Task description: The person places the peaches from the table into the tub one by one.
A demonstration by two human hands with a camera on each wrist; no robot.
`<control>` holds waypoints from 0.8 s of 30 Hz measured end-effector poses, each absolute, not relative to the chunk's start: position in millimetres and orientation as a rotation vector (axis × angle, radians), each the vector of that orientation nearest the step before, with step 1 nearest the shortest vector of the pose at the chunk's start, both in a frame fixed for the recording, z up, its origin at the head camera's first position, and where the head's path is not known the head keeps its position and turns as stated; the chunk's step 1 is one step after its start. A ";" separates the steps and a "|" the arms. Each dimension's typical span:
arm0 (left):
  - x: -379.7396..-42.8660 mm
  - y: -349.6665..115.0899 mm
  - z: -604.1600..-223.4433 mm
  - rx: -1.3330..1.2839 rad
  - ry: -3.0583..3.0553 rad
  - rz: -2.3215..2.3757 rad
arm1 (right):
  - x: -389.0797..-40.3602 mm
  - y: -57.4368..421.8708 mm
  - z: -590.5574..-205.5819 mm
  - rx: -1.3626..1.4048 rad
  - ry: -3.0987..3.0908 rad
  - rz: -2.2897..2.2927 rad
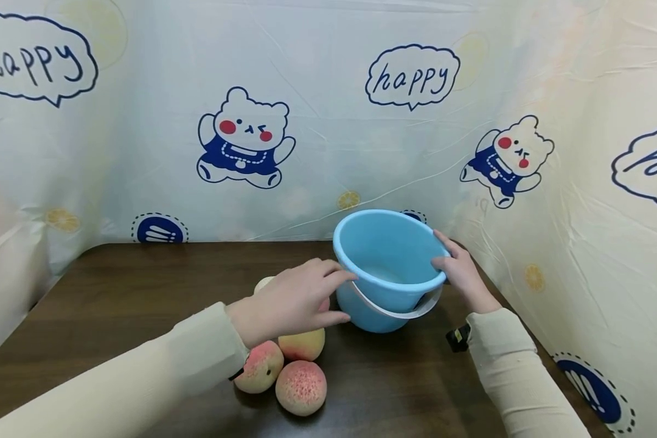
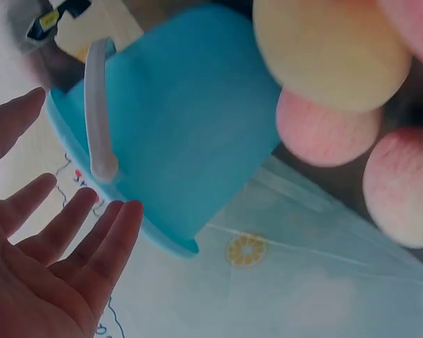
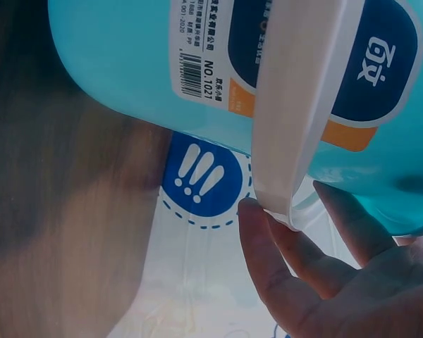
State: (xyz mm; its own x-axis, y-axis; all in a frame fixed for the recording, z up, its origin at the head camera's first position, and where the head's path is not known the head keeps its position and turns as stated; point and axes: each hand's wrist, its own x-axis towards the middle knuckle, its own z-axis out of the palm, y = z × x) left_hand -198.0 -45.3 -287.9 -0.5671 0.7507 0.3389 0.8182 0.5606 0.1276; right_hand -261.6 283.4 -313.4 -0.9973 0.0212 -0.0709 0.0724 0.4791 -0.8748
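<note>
Brown wood tabletop (image 1: 159, 298): peaches (image 1: 301, 388) left of blue bucket (image 1: 389, 298); my right hand (image 1: 462, 275) pinches its rim (image 1: 337, 240), probably for steadiness; left hand (image 1: 292, 298) spread, empty, beside it.

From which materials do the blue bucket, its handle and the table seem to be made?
Blue bucket: probably plastic, smooth, slightly glossy, with soft highlights.
Handle: likely pale plastic, smooth, evenly coloured.
Table: wood or wood-look laminate, with brown streaked grain and slight sheen; I cannot tell which.
</note>
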 end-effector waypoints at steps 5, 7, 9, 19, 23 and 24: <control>-186.1 -51.6 -299.7 -1.316 -2.591 -0.385 | -262.8 283.2 -313.5 0.098 2.661 -1.562; -182.3 -53.7 -302.9 -1.303 -2.617 -0.367 | -263.2 283.0 -313.7 0.112 2.668 -1.552; -179.0 -55.7 -305.6 -1.296 -2.630 -0.354 | -263.5 282.7 -313.8 0.125 2.670 -1.546; -172.4 -62.3 -313.3 -1.314 -2.652 -0.377 | -261.4 282.4 -313.3 0.113 2.656 -1.576; -171.5 -64.0 -313.5 -1.324 -2.636 -0.380 | -261.4 282.3 -312.8 0.105 2.657 -1.580; -171.0 -64.5 -313.6 -1.326 -2.634 -0.376 | -261.5 282.2 -312.7 0.105 2.657 -1.581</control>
State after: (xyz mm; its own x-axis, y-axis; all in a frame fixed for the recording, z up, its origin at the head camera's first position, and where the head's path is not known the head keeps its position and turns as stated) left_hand -171.0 -64.5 -313.6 -0.5906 0.7636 0.2609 0.8061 0.5729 0.1479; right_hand -261.5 282.2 -312.7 -0.9966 0.0337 -0.0756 0.0825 0.4759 -0.8756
